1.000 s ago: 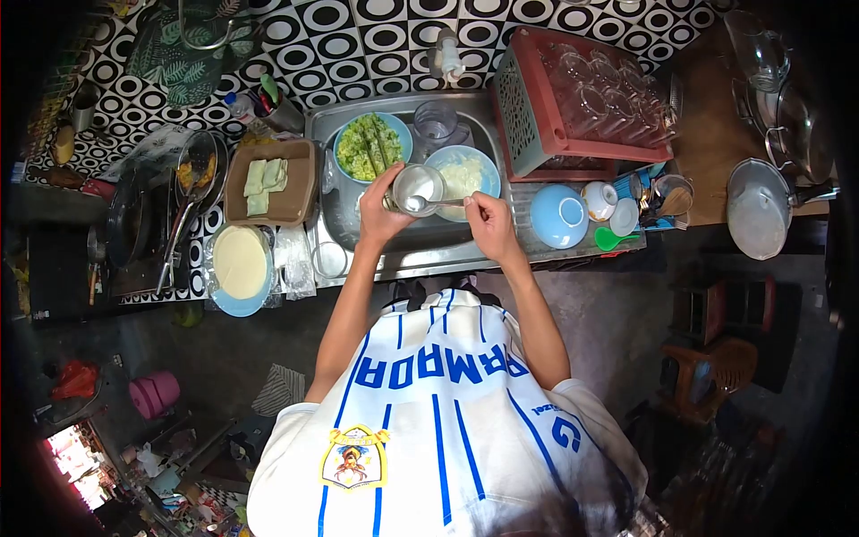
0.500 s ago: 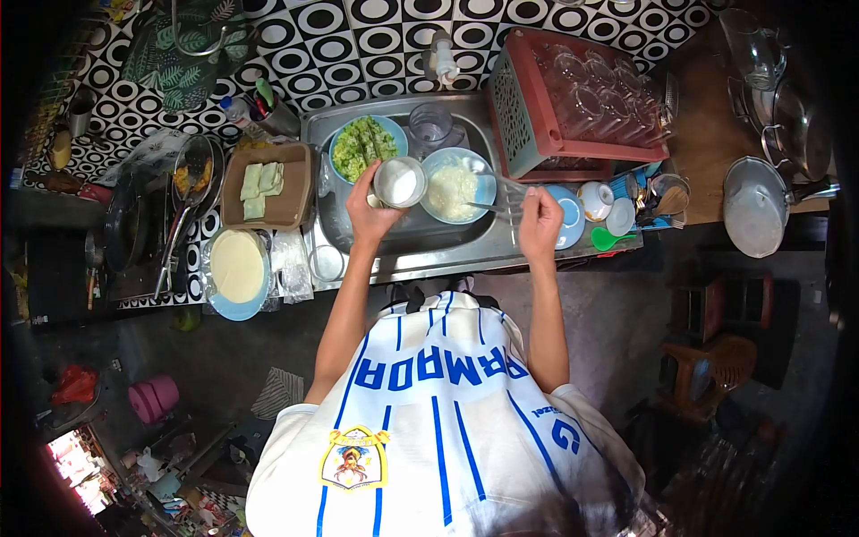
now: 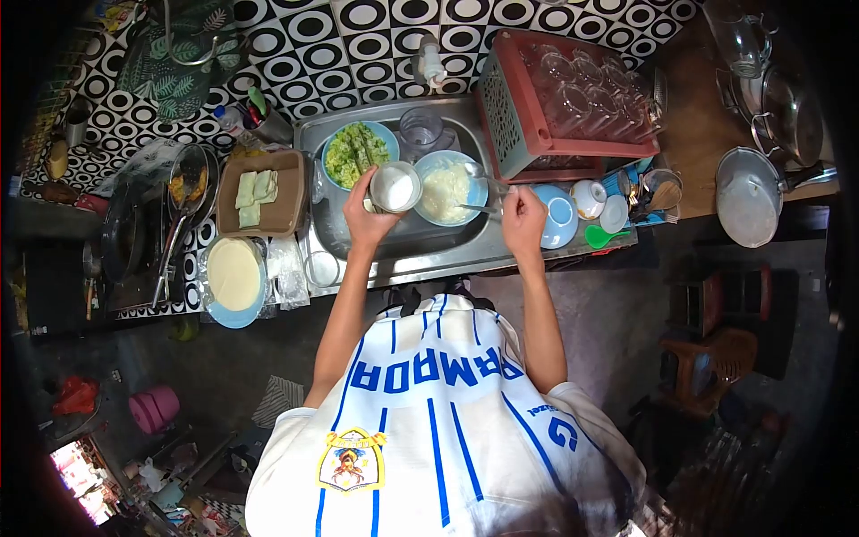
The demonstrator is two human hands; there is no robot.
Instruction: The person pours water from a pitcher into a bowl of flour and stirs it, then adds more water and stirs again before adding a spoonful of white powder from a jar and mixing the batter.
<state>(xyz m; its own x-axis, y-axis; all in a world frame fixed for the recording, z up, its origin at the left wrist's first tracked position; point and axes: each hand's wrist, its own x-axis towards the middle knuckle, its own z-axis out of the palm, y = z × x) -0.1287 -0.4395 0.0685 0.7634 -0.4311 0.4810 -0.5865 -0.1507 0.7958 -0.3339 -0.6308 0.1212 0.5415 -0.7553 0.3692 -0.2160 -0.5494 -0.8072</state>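
Note:
My left hand [image 3: 365,211] is closed around a small cup [image 3: 395,187] with white contents, held over the sink between two bowls. My right hand [image 3: 523,217] grips a metal spoon [image 3: 476,170] whose head is over the right side of a blue bowl [image 3: 429,215]. Pale, mashed-looking food [image 3: 445,192] fills much of that bowl. A second thin utensil [image 3: 476,208] leans over the bowl's lower rim, its end close to my right hand. Behind the cup, another blue bowl [image 3: 392,136] holds chopped green vegetables [image 3: 352,159].
The bowls stand in a metal sink [image 3: 376,261]. At left are a brown tray [image 3: 288,210] with folded pale green wraps, a plate of pale round sheets [image 3: 234,272] and a pan [image 3: 185,192]. At right stand a pink rack of glasses [image 3: 546,141], an upturned blue bowl [image 3: 560,215] and a green spoon [image 3: 604,236].
My right hand has shifted slightly left, and the spoon head now shows over the bowl's right side. My left hand still holds the cup; the whole view has moved a little.

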